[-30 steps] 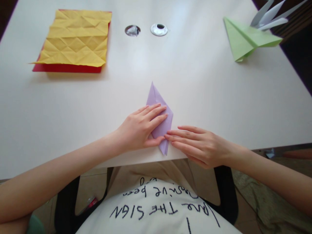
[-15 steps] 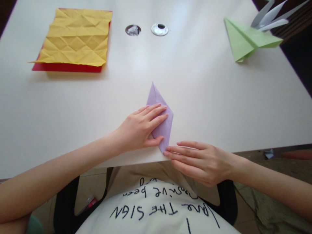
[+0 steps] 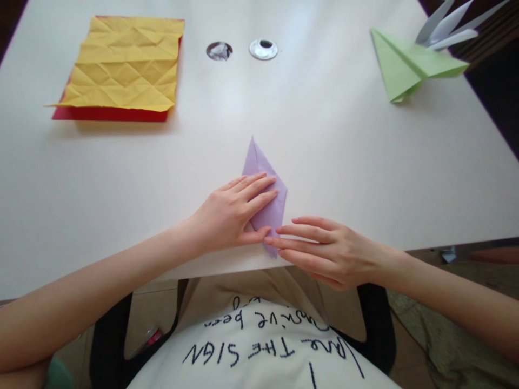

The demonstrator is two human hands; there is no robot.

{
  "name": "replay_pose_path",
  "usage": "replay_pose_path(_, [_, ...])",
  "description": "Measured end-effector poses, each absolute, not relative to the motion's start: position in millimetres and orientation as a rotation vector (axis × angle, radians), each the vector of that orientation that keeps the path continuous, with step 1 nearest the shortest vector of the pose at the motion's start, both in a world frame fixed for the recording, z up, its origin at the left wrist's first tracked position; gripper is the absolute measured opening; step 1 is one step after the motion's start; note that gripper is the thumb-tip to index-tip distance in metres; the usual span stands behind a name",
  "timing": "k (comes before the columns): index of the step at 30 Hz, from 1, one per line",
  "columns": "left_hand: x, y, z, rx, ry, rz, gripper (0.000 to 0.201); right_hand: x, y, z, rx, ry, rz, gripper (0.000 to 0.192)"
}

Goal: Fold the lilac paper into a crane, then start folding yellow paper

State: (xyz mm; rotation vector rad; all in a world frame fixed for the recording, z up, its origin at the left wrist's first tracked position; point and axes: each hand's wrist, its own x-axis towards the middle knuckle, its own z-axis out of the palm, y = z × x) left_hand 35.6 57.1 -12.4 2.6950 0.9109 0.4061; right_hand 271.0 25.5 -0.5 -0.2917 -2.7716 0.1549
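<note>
A folded lilac paper [image 3: 268,208], shaped like a narrow kite, lies flat near the front edge of the white table [image 3: 324,135]. My left hand [image 3: 231,213] presses flat on its left half, fingers together and stretched across it. My right hand [image 3: 324,251] rests with straight fingers on the table edge, its fingertips touching the paper's lower tip. Neither hand grips anything.
A creased yellow sheet [image 3: 124,62] lies on a red sheet [image 3: 109,113] at the far left. Two round cable ports [image 3: 263,48] sit at the far middle. A folded green paper [image 3: 409,65] and white paper shapes [image 3: 446,24] are at the far right.
My right hand slid down off the paper's right edge toward the table edge, then came back up and left so its fingertips touch the lower tip. The left hand stayed put.
</note>
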Motion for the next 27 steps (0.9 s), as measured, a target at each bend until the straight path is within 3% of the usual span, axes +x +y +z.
replay_pose_path(27, [36.2, 56.6, -11.0, 2.711, 0.918, 0.382, 0.053, 273.5, 7.8, -0.6, -0.206, -2.799, 0.345, 0.031])
